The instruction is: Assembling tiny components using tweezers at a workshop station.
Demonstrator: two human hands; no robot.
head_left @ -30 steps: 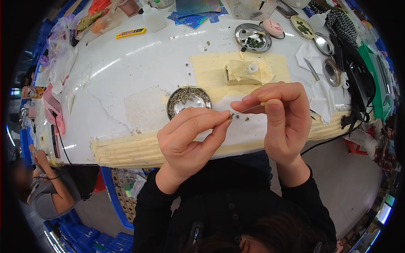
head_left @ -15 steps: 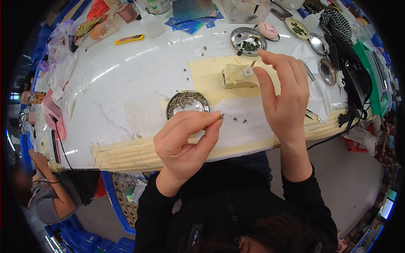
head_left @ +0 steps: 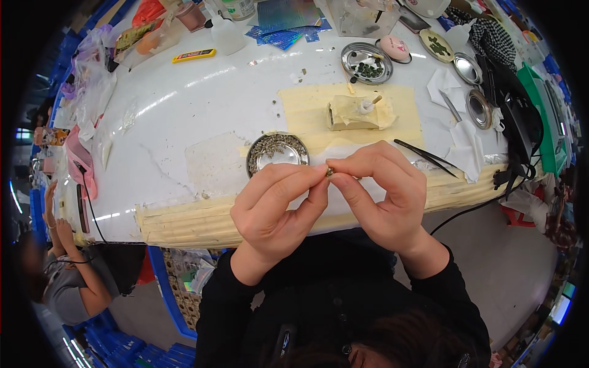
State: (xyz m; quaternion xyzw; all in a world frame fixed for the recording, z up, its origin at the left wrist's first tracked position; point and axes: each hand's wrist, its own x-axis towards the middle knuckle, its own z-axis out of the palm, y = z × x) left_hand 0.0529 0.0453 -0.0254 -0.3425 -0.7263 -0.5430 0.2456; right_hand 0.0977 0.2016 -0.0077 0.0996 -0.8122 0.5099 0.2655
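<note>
A tiny greenish-gold piece (head_left: pixel 330 172) is pinched between the fingertips of my left hand (head_left: pixel 276 199) and my right hand (head_left: pixel 383 193), which meet above the table's near edge. Its exact kind is too small to make out. Just behind my left fingers stands a round metal tin (head_left: pixel 250 165) with many small similar-coloured pieces in it. Beyond my right hand, a small tape-covered block (head_left: pixel 353 116) carries a white lump with a thin brown stick (head_left: pixel 377 99) standing in it. Black tweezers (head_left: pixel 426 157) lie to the right of my right hand.
A metal dish (head_left: pixel 386 74) holding dark green bits sits farther back, beside a pink rounded object (head_left: pixel 394 47). Tissues (head_left: pixel 469 147) and round lids (head_left: pixel 478 109) lie at the right. A yellow box-shaped strip (head_left: pixel 194 56) lies back left. Another person (head_left: pixel 80 276) sits at the far left.
My right hand has moved from beside the block, down and left, to meet my left hand at the small piece. Its fingers have closed. The tweezers and block are now uncovered.
</note>
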